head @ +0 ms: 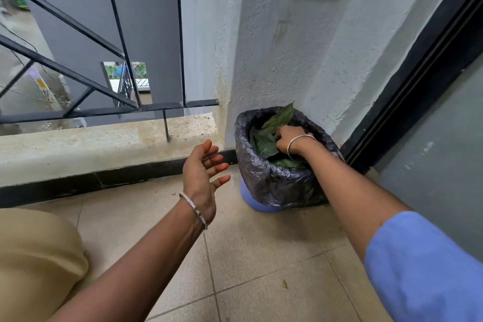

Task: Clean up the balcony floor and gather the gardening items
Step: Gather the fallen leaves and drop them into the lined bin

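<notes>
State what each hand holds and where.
Left hand: nothing, fingers spread. Right hand: fingers curled into the leaves in the bin; an actual hold cannot be told.

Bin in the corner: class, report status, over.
Left hand open, empty. Right hand in bin, gripping leaves. One leaf scrap on floor. Nothing blocking.

Blue bin [254,201] stands upright on the floor [261,256] in the far corner, back vs. white wall [274,60], right side by black door frame [418,81]. Black plastic liner [274,180], crinkled, is folded over rim and covers most of outside; blue shows at base only. Inside: green leaves [264,144], approx. up to rim, w/ one leaf tip poking above at back. Right hand [288,138] is in the bin, fingers curled into leaves. Small leaf scrap [285,283] lies alone on a floor tile, well apart from bin.
</notes>
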`<state>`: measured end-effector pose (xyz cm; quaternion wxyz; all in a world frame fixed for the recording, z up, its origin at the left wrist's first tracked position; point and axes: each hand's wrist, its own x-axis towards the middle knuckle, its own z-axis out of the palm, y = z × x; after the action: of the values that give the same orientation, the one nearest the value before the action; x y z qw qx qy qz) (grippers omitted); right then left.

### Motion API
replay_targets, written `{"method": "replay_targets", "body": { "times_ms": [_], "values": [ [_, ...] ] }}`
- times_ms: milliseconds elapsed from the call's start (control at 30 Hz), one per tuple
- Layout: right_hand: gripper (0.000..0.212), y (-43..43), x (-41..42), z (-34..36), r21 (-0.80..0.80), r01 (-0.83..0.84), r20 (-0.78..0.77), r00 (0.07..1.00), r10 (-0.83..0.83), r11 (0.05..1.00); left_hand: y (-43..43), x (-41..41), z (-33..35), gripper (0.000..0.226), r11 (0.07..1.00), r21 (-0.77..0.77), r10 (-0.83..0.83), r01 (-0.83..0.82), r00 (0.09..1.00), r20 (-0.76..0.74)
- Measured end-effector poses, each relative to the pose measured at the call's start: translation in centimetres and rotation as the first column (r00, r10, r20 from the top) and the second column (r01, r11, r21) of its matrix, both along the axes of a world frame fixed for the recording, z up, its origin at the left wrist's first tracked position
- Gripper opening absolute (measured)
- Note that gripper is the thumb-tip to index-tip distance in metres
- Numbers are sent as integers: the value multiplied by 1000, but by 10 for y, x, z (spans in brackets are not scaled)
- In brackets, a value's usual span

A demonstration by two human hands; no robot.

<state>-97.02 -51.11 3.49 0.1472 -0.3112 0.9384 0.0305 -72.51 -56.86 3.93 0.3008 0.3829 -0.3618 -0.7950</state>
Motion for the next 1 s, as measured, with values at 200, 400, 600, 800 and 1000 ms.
{"method": "replay_targets", "body": {
  "times_ms": [200,400,600,800,1000],
  "values": [
    [31,25,17,11,-552,171,-30,974,-224,816,-5,20,-10,28,999,33,7,-8,999,48],
    [22,15,83,35,-858,33,-57,986,-159,512,-11,52,-26,28,995,76,58,-66,993,99],
    [21,-22,170,5,-926,120,147,988,47,359,-25,81,-37,19,969,164,162,-184,977,138],
    [27,-36,284,-25,-812,458,537,829,157,361,-38,168,-35,14,859,181,448,-478,875,186],
    [22,-19,370,-7,-544,629,816,551,175,555,-21,265,-13,12,707,254,610,-660,751,253]
  ]
}}
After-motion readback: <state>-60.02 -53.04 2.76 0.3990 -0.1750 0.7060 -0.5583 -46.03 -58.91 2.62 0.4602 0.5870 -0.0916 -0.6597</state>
